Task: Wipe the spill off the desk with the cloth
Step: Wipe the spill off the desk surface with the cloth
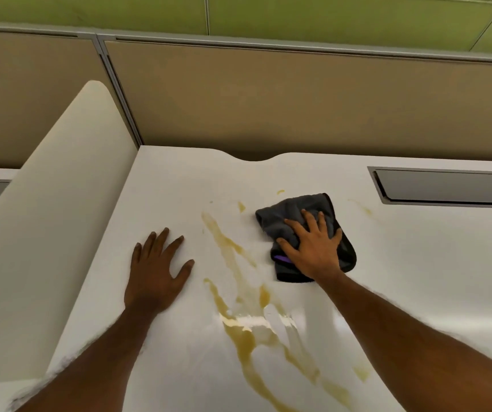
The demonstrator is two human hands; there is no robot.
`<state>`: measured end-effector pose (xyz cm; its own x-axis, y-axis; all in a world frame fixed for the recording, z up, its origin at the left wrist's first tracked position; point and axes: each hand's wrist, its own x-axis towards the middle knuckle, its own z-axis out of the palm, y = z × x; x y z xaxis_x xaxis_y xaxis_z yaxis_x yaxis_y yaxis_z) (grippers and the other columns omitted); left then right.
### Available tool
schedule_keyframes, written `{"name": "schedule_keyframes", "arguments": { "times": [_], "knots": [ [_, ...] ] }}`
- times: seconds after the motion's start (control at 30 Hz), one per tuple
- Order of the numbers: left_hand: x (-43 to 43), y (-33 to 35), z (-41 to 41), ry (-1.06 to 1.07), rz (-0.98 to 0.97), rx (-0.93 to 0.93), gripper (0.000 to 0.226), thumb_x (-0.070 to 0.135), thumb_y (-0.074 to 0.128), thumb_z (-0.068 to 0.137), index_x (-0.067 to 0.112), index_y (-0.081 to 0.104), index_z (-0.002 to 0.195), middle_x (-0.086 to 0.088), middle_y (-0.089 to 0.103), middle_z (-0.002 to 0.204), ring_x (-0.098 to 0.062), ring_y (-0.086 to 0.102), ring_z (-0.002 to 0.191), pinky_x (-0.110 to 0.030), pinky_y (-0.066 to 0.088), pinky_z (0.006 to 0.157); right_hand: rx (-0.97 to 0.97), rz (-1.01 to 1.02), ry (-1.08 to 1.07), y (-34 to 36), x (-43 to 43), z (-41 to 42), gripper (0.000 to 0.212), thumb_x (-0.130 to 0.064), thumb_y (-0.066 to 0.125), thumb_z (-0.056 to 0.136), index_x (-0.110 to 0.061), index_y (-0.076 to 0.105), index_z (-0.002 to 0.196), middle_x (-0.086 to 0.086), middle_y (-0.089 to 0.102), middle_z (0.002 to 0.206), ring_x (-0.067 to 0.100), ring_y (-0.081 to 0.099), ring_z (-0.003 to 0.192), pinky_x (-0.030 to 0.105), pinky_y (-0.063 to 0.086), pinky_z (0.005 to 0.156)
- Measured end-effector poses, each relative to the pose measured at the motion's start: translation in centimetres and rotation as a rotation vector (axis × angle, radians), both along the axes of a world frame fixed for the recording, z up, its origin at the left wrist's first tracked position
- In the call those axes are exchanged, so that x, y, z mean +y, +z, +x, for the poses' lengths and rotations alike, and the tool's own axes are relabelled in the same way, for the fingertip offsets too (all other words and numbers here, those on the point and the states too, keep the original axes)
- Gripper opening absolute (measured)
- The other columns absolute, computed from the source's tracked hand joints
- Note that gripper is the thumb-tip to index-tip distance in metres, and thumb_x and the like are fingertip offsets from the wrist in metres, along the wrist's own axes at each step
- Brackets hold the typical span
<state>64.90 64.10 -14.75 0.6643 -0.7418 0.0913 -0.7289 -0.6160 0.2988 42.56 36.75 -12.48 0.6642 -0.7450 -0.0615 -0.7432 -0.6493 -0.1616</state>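
A yellow-brown spill point(247, 331) streaks the white desk point(417, 263) from the middle down to the near edge, with small drops farther back and to the right. A crumpled dark grey cloth point(295, 212) lies on the desk to the right of the upper streaks. My right hand point(313, 248) presses flat on the cloth with spread fingers, covering its near half. My left hand point(158, 269) rests flat on the bare desk to the left of the spill, fingers straight.
A white curved divider panel point(60, 218) rises along the desk's left side. Tan partition walls point(298, 99) stand behind the desk. A grey recessed cable tray point(446, 185) sits at the back right.
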Motion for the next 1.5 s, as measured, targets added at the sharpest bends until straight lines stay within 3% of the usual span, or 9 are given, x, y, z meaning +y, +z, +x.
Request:
{"name": "schedule_keyframes", "arguments": {
  "times": [0.17, 0.27, 0.43, 0.63, 0.87, 0.97, 1.1, 1.3, 1.5],
  "knots": [
    [-0.1, -0.1, 0.0, 0.002, -0.001, -0.033, 0.067, 0.065, 0.032, 0.087, 0.032, 0.041, 0.145, 0.000, 0.029, 0.159, -0.024, 0.021, 0.149, -0.047, 0.013, 0.122, 0.046, 0.009, -0.154, -0.1, -2.9, 3.5, 0.085, -0.085, 0.019, 0.078, -0.035, 0.025, 0.146, 0.005, -0.002, 0.164, 0.046, -0.006, 0.146, 0.077, -0.002, 0.106],
    [0.0, -0.1, -0.1, 0.011, 0.000, -0.028, 0.066, 0.065, 0.032, 0.088, 0.033, 0.040, 0.145, 0.002, 0.027, 0.160, -0.023, 0.019, 0.149, -0.047, 0.013, 0.122, 0.080, 0.044, -0.076, -0.1, -3.4, 6.5, 0.081, -0.085, 0.020, 0.080, -0.049, 0.001, 0.149, 0.002, -0.010, 0.164, 0.048, -0.013, 0.145, 0.079, -0.002, 0.104],
    [-0.1, 0.3, -0.2, 0.004, -0.005, -0.026, 0.066, 0.065, 0.032, 0.088, 0.032, 0.041, 0.145, 0.001, 0.029, 0.160, -0.023, 0.021, 0.149, -0.048, 0.015, 0.121, 0.042, 0.019, 0.125, -0.6, -3.9, 4.5, 0.066, -0.079, 0.023, 0.084, -0.055, 0.018, 0.145, -0.006, 0.000, 0.164, 0.035, -0.009, 0.149, 0.074, -0.002, 0.109],
    [-0.1, -0.2, -0.1, 0.008, -0.019, -0.022, 0.064, 0.065, 0.035, 0.088, 0.034, 0.041, 0.144, 0.003, 0.029, 0.159, -0.022, 0.021, 0.149, -0.047, 0.014, 0.121, 0.053, 0.069, -0.141, -0.2, -6.3, 7.3, 0.074, -0.081, 0.027, 0.082, -0.050, 0.016, 0.148, 0.002, -0.003, 0.164, 0.041, -0.007, 0.148, 0.075, 0.001, 0.108],
    [0.1, 0.3, -0.1, 0.012, -0.019, -0.015, 0.065, 0.065, 0.034, 0.088, 0.033, 0.042, 0.144, 0.003, 0.029, 0.159, -0.022, 0.021, 0.149, -0.046, 0.014, 0.121, -0.006, 0.053, 0.275, -0.6, -1.9, 11.3, 0.070, -0.081, 0.029, 0.078, -0.052, 0.029, 0.142, -0.005, 0.009, 0.164, 0.032, 0.000, 0.150, 0.071, 0.003, 0.110],
    [0.1, 0.3, -0.2, 0.009, -0.012, -0.011, 0.065, 0.065, 0.034, 0.088, 0.033, 0.041, 0.144, 0.003, 0.028, 0.160, -0.021, 0.020, 0.149, -0.047, 0.013, 0.121, -0.093, 0.026, 0.200, -0.7, -3.6, 9.9, 0.062, -0.073, 0.035, 0.081, -0.048, 0.037, 0.137, -0.002, 0.013, 0.163, 0.028, 0.006, 0.150, 0.068, 0.009, 0.112],
    [0.0, 0.0, -0.2, 0.016, -0.009, -0.018, 0.064, 0.065, 0.033, 0.088, 0.034, 0.040, 0.144, 0.004, 0.027, 0.160, -0.020, 0.017, 0.150, -0.046, 0.011, 0.122, 0.073, 0.043, 0.058, -0.4, -4.5, 12.9, 0.076, -0.081, 0.028, 0.082, -0.048, 0.013, 0.149, -0.001, -0.007, 0.164, 0.040, -0.010, 0.148, 0.073, -0.003, 0.109],
    [0.0, 0.2, -0.2, 0.016, -0.026, -0.032, 0.068, 0.064, 0.036, 0.088, 0.027, 0.038, 0.146, 0.002, 0.030, 0.159, -0.022, 0.022, 0.148, -0.047, 0.014, 0.121, 0.084, 0.079, 0.327, 0.2, 1.2, 17.4, 0.079, -0.085, 0.029, 0.078, -0.053, 0.012, 0.148, -0.006, -0.007, 0.164, 0.040, -0.012, 0.147, 0.074, -0.007, 0.107],
    [0.1, 0.5, -0.1, 0.011, 0.004, -0.012, 0.071, 0.066, 0.033, 0.088, 0.025, 0.038, 0.145, 0.002, 0.028, 0.160, -0.021, 0.020, 0.149, -0.046, 0.013, 0.122, -0.044, 0.029, 0.483, -0.9, 1.4, 12.7, 0.065, -0.077, 0.029, 0.084, -0.054, 0.021, 0.145, -0.008, 0.007, 0.164, 0.029, -0.005, 0.150, 0.068, -0.002, 0.113]
  ]
}}
